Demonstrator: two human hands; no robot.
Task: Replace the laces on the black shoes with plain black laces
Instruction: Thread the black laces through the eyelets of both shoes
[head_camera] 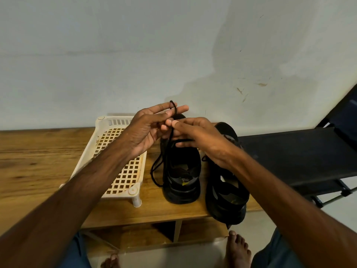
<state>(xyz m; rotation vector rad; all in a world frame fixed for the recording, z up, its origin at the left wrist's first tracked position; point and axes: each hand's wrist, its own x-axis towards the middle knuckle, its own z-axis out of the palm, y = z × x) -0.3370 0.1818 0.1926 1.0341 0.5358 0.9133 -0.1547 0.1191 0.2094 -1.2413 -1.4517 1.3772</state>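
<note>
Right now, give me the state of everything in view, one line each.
left hand, pinching the black lace
right hand, pinching the same lace
black lace, drawn up from the middle shoe, slack loop beside it
middle shoe, upright on the table, heel toward camera
end shoe, upright at the table edge, not held
white rack, standing on the table

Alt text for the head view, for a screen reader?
A person's left hand and right hand pinch a black lace above the left black shoe of a pair on a wooden table. The right black shoe stands beside it; a cream plastic rack sits left.
</note>
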